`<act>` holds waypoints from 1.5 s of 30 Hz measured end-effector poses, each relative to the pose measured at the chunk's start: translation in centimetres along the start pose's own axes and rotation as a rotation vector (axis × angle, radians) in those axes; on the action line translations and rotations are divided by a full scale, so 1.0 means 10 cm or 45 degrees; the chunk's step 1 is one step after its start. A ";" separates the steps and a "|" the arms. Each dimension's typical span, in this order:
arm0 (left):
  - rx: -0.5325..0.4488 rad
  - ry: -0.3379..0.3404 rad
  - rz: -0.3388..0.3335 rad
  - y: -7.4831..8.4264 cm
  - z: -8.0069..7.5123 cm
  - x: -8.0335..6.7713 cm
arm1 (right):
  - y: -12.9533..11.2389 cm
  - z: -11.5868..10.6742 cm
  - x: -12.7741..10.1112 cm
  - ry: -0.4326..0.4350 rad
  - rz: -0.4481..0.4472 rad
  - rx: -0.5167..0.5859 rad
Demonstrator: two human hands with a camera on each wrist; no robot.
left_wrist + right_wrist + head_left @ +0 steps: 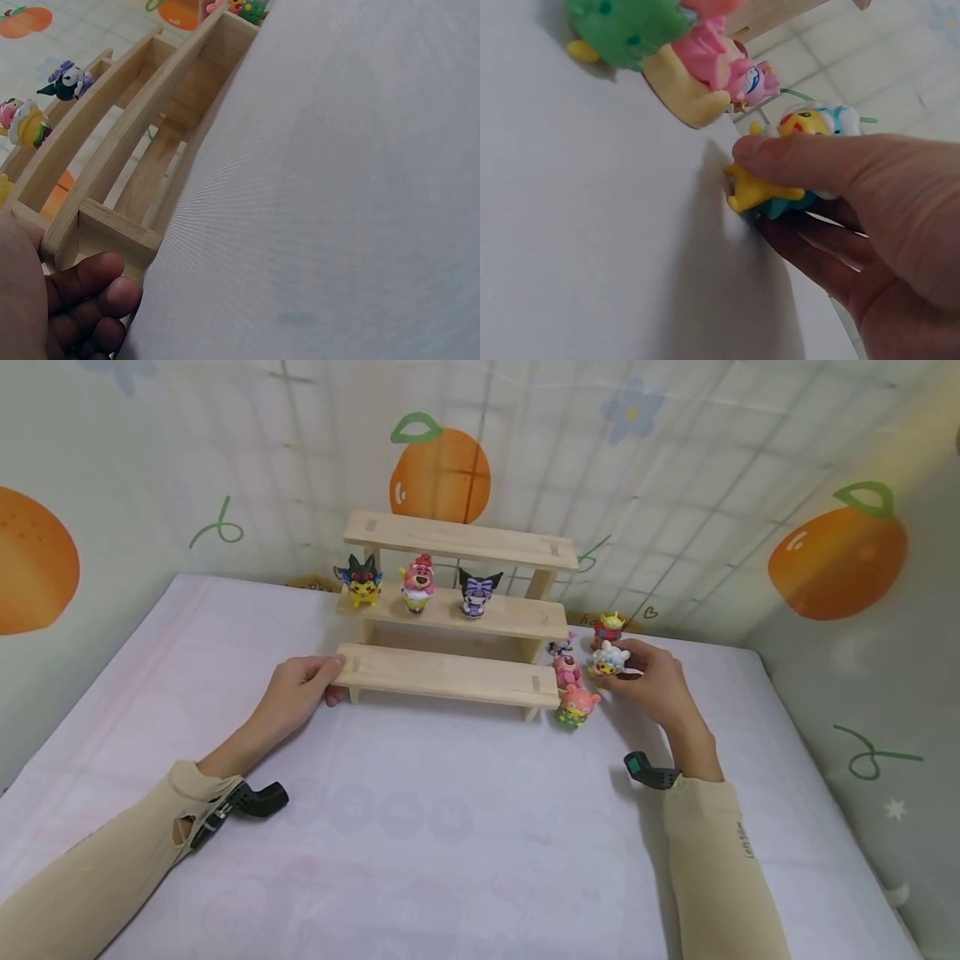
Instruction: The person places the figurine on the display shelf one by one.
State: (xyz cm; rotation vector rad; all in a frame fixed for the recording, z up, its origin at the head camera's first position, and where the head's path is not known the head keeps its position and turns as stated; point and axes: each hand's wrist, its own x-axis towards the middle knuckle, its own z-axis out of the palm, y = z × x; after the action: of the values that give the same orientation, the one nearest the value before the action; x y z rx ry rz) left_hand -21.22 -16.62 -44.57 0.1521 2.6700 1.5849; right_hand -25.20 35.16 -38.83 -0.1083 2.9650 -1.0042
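A three-tier wooden stand is serving as the reference for all positions. The left hand is holding the left end of the stand's lowest board; its thumb is resting on the board's end and its fingers are curling in below. The right hand is working beyond the stand's right end, its thumb and fingers clamping a white-hooded yellow figurine. That figurine is sitting to the right of the stand, tilted in the grip, low over the tablecloth; whether it is touching the cloth cannot be told.

Four other figurines are occupying the area just right of the stand. A pink-headed figurine in green is standing nearest the lowest board's right end. A pink bear figurine is standing behind it, and a small purple-and-pink figurine, partly hidden, is showing farther back. A red-bodied figurine is standing toward the stand's rear right.

The stand's middle board is carrying three pieces: a black-hooded yellow figurine at its left end, a red-topped pink figurine left of its centre, and a black-and-purple figurine right of its centre. An orange-printed curtain is hanging behind the stand.
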 end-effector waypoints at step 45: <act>0.032 0.033 0.066 0.00 0.03 -0.07 | -0.24 -0.45 -0.23 0.190 -0.028 0.005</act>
State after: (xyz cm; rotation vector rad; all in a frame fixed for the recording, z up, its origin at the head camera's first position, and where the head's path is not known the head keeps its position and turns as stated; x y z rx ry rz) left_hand -20.48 -16.39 -44.74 0.2045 2.7279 1.5791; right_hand -22.89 36.14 -33.83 -0.0685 3.1018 -1.0659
